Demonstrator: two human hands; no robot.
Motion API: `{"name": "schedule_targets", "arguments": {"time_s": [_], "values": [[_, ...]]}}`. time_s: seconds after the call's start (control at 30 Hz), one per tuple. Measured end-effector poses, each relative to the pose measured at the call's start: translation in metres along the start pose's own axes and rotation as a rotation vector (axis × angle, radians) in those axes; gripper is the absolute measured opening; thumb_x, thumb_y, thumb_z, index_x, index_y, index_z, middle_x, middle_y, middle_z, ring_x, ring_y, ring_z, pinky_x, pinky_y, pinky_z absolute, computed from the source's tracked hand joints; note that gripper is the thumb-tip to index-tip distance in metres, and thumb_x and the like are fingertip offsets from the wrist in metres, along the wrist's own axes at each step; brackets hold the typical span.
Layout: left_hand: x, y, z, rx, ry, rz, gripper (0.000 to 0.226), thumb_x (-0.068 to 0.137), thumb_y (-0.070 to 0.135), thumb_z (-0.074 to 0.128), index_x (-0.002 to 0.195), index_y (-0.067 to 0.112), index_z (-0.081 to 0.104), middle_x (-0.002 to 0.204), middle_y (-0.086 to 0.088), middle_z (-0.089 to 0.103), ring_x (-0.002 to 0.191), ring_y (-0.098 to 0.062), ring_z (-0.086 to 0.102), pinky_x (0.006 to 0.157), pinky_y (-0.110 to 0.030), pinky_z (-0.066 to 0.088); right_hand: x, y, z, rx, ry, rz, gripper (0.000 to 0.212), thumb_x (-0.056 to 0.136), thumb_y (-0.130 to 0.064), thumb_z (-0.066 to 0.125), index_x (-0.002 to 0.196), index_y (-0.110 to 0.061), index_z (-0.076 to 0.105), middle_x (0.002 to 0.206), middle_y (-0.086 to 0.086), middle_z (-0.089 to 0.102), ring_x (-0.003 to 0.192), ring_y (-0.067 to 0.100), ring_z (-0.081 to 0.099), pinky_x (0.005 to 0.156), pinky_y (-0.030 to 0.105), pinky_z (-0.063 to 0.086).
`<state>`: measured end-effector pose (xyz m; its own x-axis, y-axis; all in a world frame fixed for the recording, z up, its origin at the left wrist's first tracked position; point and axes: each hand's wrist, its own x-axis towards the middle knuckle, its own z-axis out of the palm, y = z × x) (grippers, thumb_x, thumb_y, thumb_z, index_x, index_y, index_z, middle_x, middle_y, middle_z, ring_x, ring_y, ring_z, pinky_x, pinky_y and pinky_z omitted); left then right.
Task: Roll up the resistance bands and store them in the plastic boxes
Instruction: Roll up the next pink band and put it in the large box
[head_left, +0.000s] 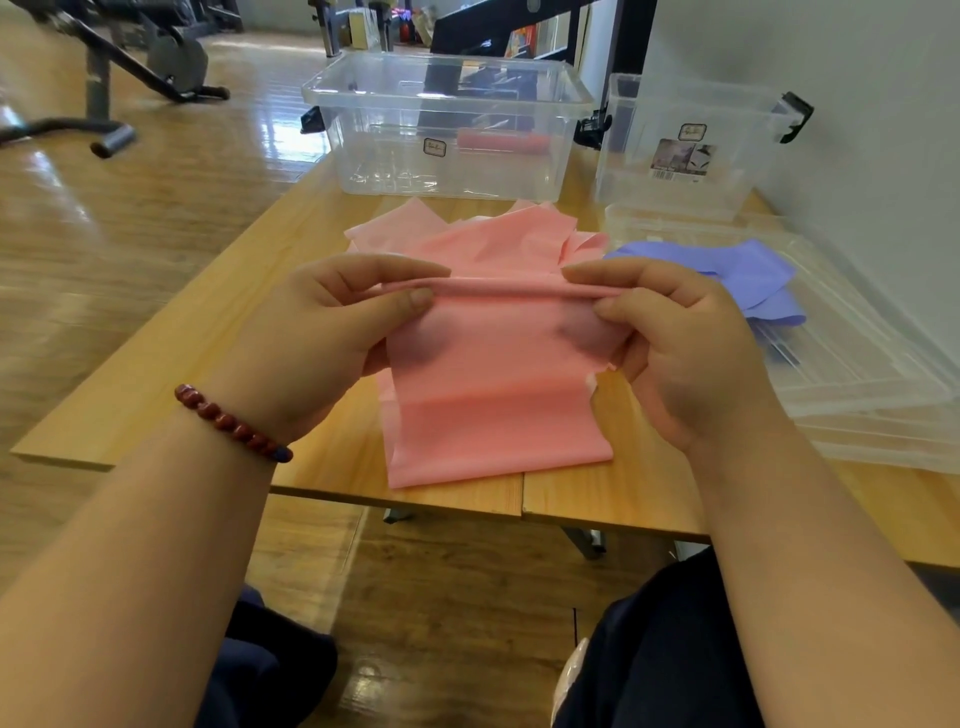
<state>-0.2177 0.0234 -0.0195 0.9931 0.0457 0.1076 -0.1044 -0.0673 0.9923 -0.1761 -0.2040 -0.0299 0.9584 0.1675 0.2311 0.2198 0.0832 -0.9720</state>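
Note:
A pink resistance band (493, 405) lies across the wooden table (208, 332), its near end lifted and turned into a thin roll. My left hand (332, 332) pinches the left end of that roll between thumb and fingers. My right hand (675, 343) pinches the right end the same way. More pink band is bunched behind the roll toward a large clear plastic box (447, 124), which holds one rolled pink band (501, 141). A purple band (748, 275) lies crumpled on clear lids (852, 374) at the right. A smaller clear box (685, 145) stands at the back right.
The table's near edge runs just below the band's hanging end. A white wall borders the right side. Gym equipment (130, 62) stands on the wooden floor at the far left. My dark-clothed knees show below the table.

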Motion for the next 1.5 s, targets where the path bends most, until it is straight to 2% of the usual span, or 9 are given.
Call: {"name": "schedule_targets", "arguments": {"time_s": [0.17,0.33,0.43,0.7,0.83,0.97,1.1,1.27,1.5], "values": [[-0.002,-0.001,0.004,0.002,0.011,0.008,0.017,0.072,0.030,0.072,0.088,0.031,0.079,0.093,0.000,0.074,0.091,-0.015,0.067,0.079,-0.034,0.055,0.000,0.004,0.005,-0.121,0.008,-0.002,0.025,0.082,-0.029,0.058,0.096,-0.043,0.074,0.113,-0.009,0.067,0.109,0.016,0.061,0.101,0.048,0.049],[-0.003,-0.001,0.005,-0.016,0.049,0.026,0.015,0.070,0.029,0.078,0.086,0.028,0.079,0.091,-0.001,0.074,0.091,-0.015,0.068,0.082,-0.034,0.057,0.000,0.006,0.003,-0.199,-0.053,-0.031,0.026,0.088,-0.035,0.059,0.109,-0.049,0.066,0.101,-0.011,0.062,0.105,0.013,0.061,0.096,0.040,0.052],[-0.003,0.000,0.005,-0.014,0.059,0.036,0.016,0.072,0.026,0.070,0.084,0.031,0.080,0.090,0.000,0.074,0.093,-0.017,0.066,0.084,-0.036,0.056,-0.003,0.001,0.002,-0.261,-0.009,-0.123,0.019,0.094,-0.020,0.064,0.102,-0.037,0.071,0.096,-0.013,0.067,0.094,0.002,0.064,0.082,0.019,0.050],[-0.003,0.002,0.005,0.019,0.029,0.004,0.044,0.098,0.004,0.051,0.080,0.033,0.080,0.081,0.000,0.071,0.079,-0.014,0.066,0.075,-0.030,0.059,-0.006,-0.006,0.001,-0.329,0.031,-0.247,0.029,0.093,-0.008,0.064,0.091,-0.036,0.072,0.086,-0.026,0.071,0.093,-0.004,0.063,0.079,0.009,0.045],[-0.003,0.005,0.001,-0.064,-0.033,-0.030,0.040,0.095,-0.002,0.051,0.082,0.022,0.080,0.084,-0.006,0.071,0.076,-0.014,0.067,0.067,-0.023,0.057,-0.007,-0.007,0.003,-0.309,0.034,-0.206,0.032,0.093,-0.007,0.063,0.088,-0.037,0.073,0.089,-0.026,0.072,0.097,-0.004,0.064,0.078,0.008,0.046],[-0.004,0.004,0.000,-0.086,-0.054,-0.028,0.011,0.078,0.013,0.073,0.084,0.018,0.080,0.091,-0.008,0.074,0.085,-0.018,0.070,0.072,-0.028,0.057,-0.007,-0.007,0.003,-0.321,0.029,-0.192,0.034,0.093,-0.005,0.062,0.088,-0.037,0.073,0.087,-0.026,0.072,0.094,-0.004,0.064,0.077,0.008,0.047],[-0.001,0.000,0.003,-0.034,0.017,0.011,0.011,0.073,0.020,0.078,0.083,0.026,0.080,0.089,-0.009,0.070,0.089,-0.023,0.066,0.087,-0.040,0.053,-0.007,-0.006,0.004,-0.251,0.034,-0.204,0.023,0.088,-0.009,0.070,0.089,-0.032,0.073,0.083,-0.022,0.072,0.087,-0.004,0.065,0.074,0.009,0.048],[0.000,-0.002,0.005,-0.065,0.008,0.000,0.031,0.069,0.024,0.068,0.100,0.022,0.071,0.091,-0.017,0.066,0.085,-0.020,0.066,0.079,-0.030,0.057,-0.004,-0.002,0.003,-0.229,0.040,-0.230,0.029,0.085,-0.008,0.074,0.096,-0.035,0.070,0.092,-0.010,0.069,0.089,0.003,0.066,0.079,0.017,0.050],[0.001,-0.001,0.010,-0.055,0.047,-0.029,0.011,0.086,0.018,0.062,0.092,0.017,0.071,0.078,0.000,0.070,0.076,-0.012,0.067,0.072,-0.028,0.059,-0.004,-0.001,0.002,-0.280,0.039,-0.244,0.024,0.090,-0.011,0.069,0.084,-0.034,0.068,0.073,-0.015,0.066,0.075,0.005,0.064,0.070,0.017,0.049]]}}
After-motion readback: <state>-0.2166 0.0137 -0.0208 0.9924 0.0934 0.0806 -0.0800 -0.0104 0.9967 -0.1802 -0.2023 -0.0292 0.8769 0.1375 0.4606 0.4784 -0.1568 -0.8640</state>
